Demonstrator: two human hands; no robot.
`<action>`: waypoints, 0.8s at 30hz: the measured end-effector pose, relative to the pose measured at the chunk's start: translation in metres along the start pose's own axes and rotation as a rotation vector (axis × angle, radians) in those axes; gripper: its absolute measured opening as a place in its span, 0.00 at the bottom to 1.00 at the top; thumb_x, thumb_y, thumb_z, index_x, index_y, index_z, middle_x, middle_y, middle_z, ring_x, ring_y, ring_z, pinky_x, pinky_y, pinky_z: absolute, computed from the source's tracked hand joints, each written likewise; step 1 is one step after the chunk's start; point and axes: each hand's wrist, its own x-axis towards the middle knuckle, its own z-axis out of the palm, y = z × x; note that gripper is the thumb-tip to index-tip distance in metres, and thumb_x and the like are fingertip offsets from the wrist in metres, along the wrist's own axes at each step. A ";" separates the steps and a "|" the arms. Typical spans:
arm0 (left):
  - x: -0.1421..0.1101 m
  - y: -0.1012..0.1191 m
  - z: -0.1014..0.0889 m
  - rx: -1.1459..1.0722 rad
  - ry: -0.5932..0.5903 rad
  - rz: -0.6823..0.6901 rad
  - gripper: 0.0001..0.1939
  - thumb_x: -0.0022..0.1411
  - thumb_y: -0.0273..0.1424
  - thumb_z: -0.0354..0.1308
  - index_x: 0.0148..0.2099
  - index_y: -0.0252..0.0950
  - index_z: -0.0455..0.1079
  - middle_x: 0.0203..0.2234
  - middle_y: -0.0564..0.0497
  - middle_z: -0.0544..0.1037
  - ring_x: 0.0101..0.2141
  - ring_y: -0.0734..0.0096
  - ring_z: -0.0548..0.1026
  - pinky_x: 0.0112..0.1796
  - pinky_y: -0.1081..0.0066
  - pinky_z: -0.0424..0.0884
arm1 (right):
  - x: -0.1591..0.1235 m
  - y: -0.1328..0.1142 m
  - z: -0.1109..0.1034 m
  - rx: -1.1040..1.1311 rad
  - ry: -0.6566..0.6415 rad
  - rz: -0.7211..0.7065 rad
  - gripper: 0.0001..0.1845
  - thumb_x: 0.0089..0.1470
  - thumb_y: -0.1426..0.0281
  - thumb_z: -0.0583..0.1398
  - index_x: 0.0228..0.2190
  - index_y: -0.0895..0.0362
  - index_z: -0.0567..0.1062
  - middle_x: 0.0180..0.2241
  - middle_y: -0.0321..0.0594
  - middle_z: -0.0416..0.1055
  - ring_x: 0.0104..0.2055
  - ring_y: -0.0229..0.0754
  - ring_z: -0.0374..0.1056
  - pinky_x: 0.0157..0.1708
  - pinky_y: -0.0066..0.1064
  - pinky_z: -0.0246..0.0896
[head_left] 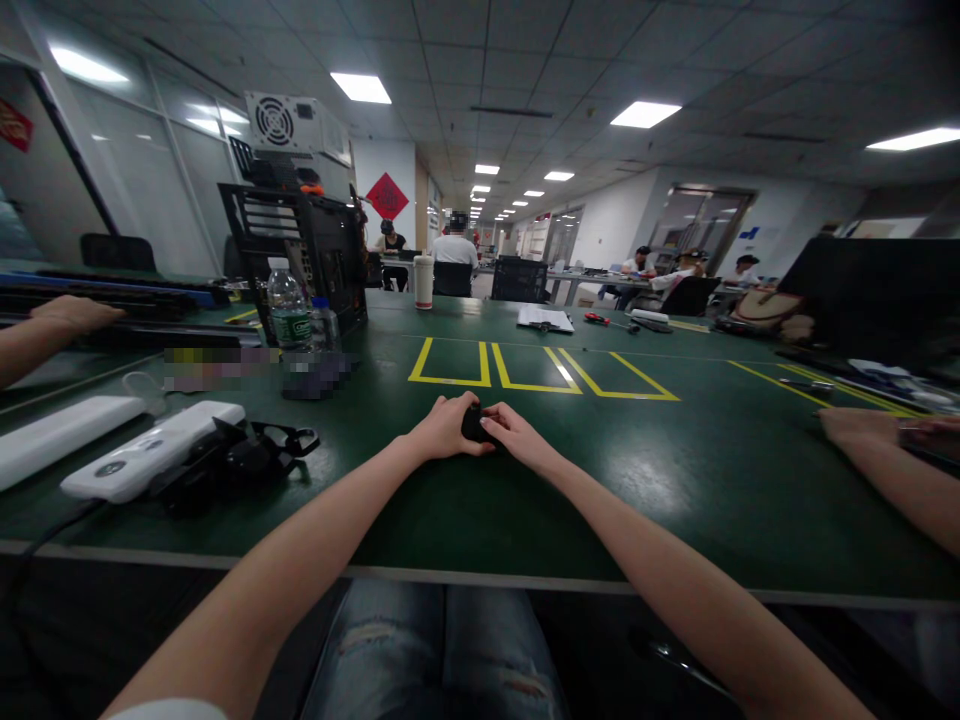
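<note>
At the near middle of a dark green desk [555,510], my left hand [447,428] and right hand [516,434] both have their grips clamped on one small black object [475,425], partly hidden by fingers, nearer me than three yellow tape outlines [450,381]. To my left stand two clear plastic bottles [288,305], with two long white plastic housings [150,450] lying nearer. Beyond is one white cylindrical cup [424,285]. Two co-workers' arms [919,500] flank mine, one at each side.
</note>
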 end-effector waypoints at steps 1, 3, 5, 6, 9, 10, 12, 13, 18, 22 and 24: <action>0.000 -0.001 0.001 0.000 0.003 0.013 0.31 0.40 0.48 0.57 0.44 0.36 0.57 0.36 0.47 0.68 0.36 0.60 0.66 0.36 0.63 0.59 | -0.001 0.000 -0.001 0.023 -0.026 -0.010 0.12 0.48 0.64 0.54 0.35 0.56 0.63 0.35 0.38 0.64 0.37 0.39 0.62 0.37 0.33 0.58; 0.001 -0.002 0.002 0.005 0.007 0.034 0.30 0.41 0.48 0.56 0.43 0.36 0.58 0.35 0.48 0.68 0.34 0.62 0.67 0.38 0.63 0.59 | -0.001 0.001 -0.001 0.081 -0.082 -0.027 0.14 0.47 0.65 0.55 0.37 0.54 0.61 0.34 0.36 0.65 0.36 0.38 0.63 0.36 0.33 0.59; 0.002 -0.002 0.002 0.018 0.017 0.042 0.29 0.41 0.48 0.56 0.42 0.36 0.58 0.34 0.49 0.68 0.34 0.62 0.67 0.39 0.63 0.58 | -0.001 0.004 -0.001 0.111 -0.099 -0.037 0.15 0.46 0.65 0.56 0.37 0.53 0.59 0.32 0.35 0.65 0.35 0.38 0.64 0.35 0.32 0.60; 0.002 -0.002 0.002 0.024 0.021 0.044 0.29 0.41 0.47 0.56 0.43 0.36 0.57 0.35 0.49 0.68 0.35 0.62 0.67 0.39 0.63 0.58 | 0.001 0.005 -0.001 0.107 -0.083 -0.043 0.14 0.47 0.64 0.55 0.37 0.54 0.59 0.31 0.35 0.65 0.34 0.38 0.64 0.35 0.32 0.60; 0.002 -0.001 0.001 0.034 0.017 0.029 0.31 0.40 0.48 0.57 0.44 0.36 0.57 0.36 0.48 0.68 0.36 0.60 0.67 0.39 0.63 0.59 | 0.005 0.008 0.001 0.044 0.003 -0.066 0.11 0.49 0.62 0.52 0.34 0.55 0.61 0.29 0.34 0.64 0.31 0.37 0.63 0.32 0.30 0.59; 0.001 -0.001 0.001 0.034 0.010 0.022 0.31 0.40 0.48 0.56 0.44 0.36 0.57 0.36 0.48 0.68 0.36 0.60 0.66 0.38 0.64 0.59 | 0.006 0.009 0.002 0.024 0.019 -0.070 0.11 0.49 0.62 0.52 0.33 0.55 0.61 0.28 0.34 0.64 0.31 0.37 0.63 0.31 0.30 0.59; 0.001 -0.001 0.000 0.034 0.000 0.016 0.31 0.41 0.49 0.56 0.44 0.36 0.56 0.37 0.48 0.68 0.36 0.60 0.66 0.38 0.64 0.60 | 0.008 0.011 0.003 -0.003 0.029 -0.067 0.11 0.50 0.62 0.51 0.34 0.55 0.62 0.28 0.35 0.64 0.31 0.37 0.63 0.31 0.30 0.59; 0.001 -0.001 0.000 0.035 -0.001 0.018 0.31 0.41 0.49 0.56 0.44 0.36 0.56 0.37 0.48 0.67 0.36 0.60 0.66 0.38 0.64 0.60 | 0.008 0.011 0.003 -0.011 0.032 -0.062 0.12 0.50 0.62 0.51 0.35 0.55 0.62 0.28 0.35 0.64 0.31 0.37 0.63 0.31 0.30 0.59; 0.001 -0.001 0.001 0.033 -0.001 0.003 0.32 0.40 0.49 0.56 0.44 0.36 0.57 0.37 0.48 0.67 0.37 0.59 0.66 0.37 0.64 0.60 | 0.007 0.013 0.001 -0.037 0.028 -0.038 0.14 0.50 0.62 0.52 0.36 0.57 0.64 0.36 0.39 0.65 0.39 0.39 0.62 0.40 0.35 0.57; 0.001 -0.001 0.001 0.019 -0.012 -0.002 0.31 0.40 0.49 0.56 0.44 0.36 0.57 0.37 0.47 0.67 0.36 0.60 0.66 0.38 0.64 0.59 | 0.003 0.010 -0.002 0.029 -0.049 -0.031 0.14 0.47 0.63 0.54 0.36 0.55 0.62 0.35 0.37 0.66 0.38 0.40 0.63 0.39 0.35 0.58; 0.001 -0.002 0.001 0.017 -0.014 0.011 0.30 0.41 0.48 0.56 0.43 0.36 0.57 0.36 0.48 0.68 0.35 0.61 0.67 0.38 0.64 0.59 | 0.001 0.008 -0.003 0.071 -0.079 -0.028 0.16 0.46 0.64 0.56 0.38 0.53 0.60 0.35 0.36 0.66 0.38 0.39 0.64 0.39 0.35 0.59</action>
